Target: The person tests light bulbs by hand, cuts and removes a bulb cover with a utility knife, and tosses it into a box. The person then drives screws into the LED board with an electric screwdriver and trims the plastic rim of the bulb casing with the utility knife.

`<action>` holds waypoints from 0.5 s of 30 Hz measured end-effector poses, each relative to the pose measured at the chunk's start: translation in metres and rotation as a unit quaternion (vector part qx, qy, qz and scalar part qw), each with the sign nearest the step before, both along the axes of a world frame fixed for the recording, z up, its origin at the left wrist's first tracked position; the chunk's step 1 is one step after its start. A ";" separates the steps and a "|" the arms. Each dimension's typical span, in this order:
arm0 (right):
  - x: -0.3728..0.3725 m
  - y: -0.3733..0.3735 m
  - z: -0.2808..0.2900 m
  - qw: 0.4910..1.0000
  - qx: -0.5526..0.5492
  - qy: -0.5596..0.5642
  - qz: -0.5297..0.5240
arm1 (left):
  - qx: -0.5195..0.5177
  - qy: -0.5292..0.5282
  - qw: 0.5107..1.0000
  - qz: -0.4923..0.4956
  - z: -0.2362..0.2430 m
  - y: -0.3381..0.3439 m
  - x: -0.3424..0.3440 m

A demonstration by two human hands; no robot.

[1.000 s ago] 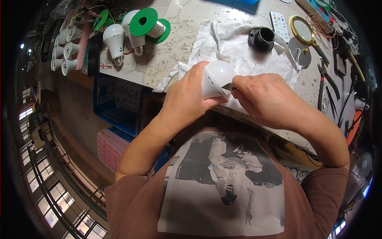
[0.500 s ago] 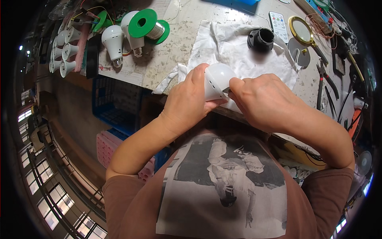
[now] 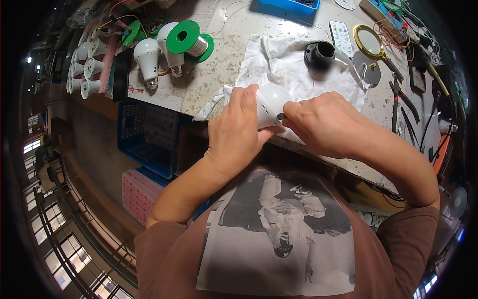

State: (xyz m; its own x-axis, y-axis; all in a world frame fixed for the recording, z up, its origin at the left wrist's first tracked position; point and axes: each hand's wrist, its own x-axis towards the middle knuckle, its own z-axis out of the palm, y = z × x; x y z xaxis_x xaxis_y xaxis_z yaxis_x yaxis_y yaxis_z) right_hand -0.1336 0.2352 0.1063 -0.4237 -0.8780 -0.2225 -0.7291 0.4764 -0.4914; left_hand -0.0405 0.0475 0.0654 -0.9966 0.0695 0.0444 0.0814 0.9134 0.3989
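My left hand [image 3: 234, 122] is wrapped round the body of a white LED bulb [image 3: 274, 98], tilted over the bench's front edge. Small dark slots show on the bulb's side. My right hand [image 3: 321, 119] presses against the bulb's right side, its thumb and forefinger pinched together. A short dark tip pokes out of that pinch against the bulb; what it belongs to is hidden in my fingers. Beyond my hands a white cloth [image 3: 256, 57] lies crumpled on the bench. On it stands a black round socket-like part [image 3: 319, 56].
A green solder wire spool [image 3: 185, 37] and a bulb [image 3: 147, 60] stand at left, near several white bulb housings [image 3: 92, 67]. At right lie a remote control [image 3: 341, 39], a magnifying glass [image 3: 369, 41] and pliers [image 3: 397, 102]. A blue crate [image 3: 147, 134] sits below the bench.
The view has shifted a little, so the bench things sit lower in it. Both hands stay on the bulb; the dark tip remains against its side.
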 end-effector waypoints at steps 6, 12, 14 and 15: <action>0.002 0.010 -0.005 0.998 -0.059 -0.035 -0.002 | 0.065 -0.015 0.998 0.013 -0.014 -0.005 0.002; -0.001 0.009 -0.001 0.995 -0.062 -0.073 -0.028 | 0.094 -0.056 0.994 0.014 -0.012 -0.009 -0.006; -0.001 0.010 -0.002 0.995 -0.061 -0.076 -0.032 | 0.109 -0.067 0.992 0.019 -0.011 -0.011 -0.006; 0.000 0.011 -0.004 0.995 -0.070 -0.067 -0.033 | 0.104 -0.069 0.992 0.016 -0.010 -0.010 -0.007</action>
State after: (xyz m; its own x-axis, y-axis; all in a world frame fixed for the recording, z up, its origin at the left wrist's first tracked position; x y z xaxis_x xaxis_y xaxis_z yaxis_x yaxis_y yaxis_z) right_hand -0.1333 0.2465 0.1027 -0.4563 -0.8758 -0.1571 -0.6227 0.4405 -0.6467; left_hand -0.0476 0.0375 0.0551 -0.9957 0.0421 -0.0828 -0.0144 0.8109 0.5850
